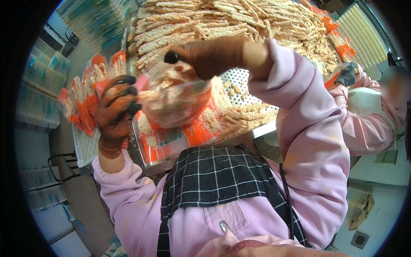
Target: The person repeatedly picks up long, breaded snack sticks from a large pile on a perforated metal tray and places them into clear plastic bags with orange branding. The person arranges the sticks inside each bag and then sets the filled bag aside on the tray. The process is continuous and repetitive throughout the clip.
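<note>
My left hand (pixel 117 110), in a brown and black work glove, is at the left side of a clear and orange plastic bag (pixel 179 106), its fingers curled at the bag's edge. Gloved as well, my right hand (pixel 208 56) reaches over the bag's top from the right, blurred by motion. Some crumb-coated food sticks show inside the bag. Under it, flat orange and clear bags (pixel 160 147) lie on the metal table, sprinkled with crumbs. A large pile of crumb-coated sticks (pixel 205 25) covers the table's far part.
Filled orange bags (pixel 85 102) stand at the left on a white plastic crate (pixel 83 144). A perforated metal sheet (pixel 237 80) shows beside the pile. At right a co-worker's gloved hand (pixel 346 74) holds an orange bag. Stacked trays (pixel 93 22) stand at the upper left.
</note>
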A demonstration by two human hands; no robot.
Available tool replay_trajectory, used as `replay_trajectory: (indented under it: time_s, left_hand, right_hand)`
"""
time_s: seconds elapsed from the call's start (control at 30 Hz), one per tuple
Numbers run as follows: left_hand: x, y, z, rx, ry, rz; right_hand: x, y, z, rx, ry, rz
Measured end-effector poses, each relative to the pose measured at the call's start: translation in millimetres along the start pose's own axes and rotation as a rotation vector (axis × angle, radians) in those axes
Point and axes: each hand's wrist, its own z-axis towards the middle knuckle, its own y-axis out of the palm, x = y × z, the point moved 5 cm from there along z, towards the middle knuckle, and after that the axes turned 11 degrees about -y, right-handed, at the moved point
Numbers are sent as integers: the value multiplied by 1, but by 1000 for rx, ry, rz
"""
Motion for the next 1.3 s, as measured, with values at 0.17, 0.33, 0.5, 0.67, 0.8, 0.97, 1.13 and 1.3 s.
replay_trajectory:
  time_s: [0.17,0.33,0.5,0.67,0.8,0.97,1.13,1.3]
  left_hand:
    - [-15,-21,-31,77,-105,128]
    - [-6,-17,-33,-12,13,206]
    - [-5,-15,-37,-1,-34,148]
    - [1,-14,-31,10,-33,166]
    - [0,-7,-23,0,0,154]
    - [13,1,-7,-15,85,154]
    - [12,14,-5,-41,59,146]
    - [-15,7,-23,171,-103,43]
  right_hand:
    - [15,-16,-86,169,503,600]
    - [-60,145,-203,-597,668,416]
    - [-78,177,-230,-399,697,539]
    - [-33,107,-212,24,1101,566]
    - [-5,-12,-153,699,580,140]
    - [-19,-84,-79,955,364,751]
    - [-35,-3,1,99,223,128]
    - [-29,-32,-1,40,387,339]
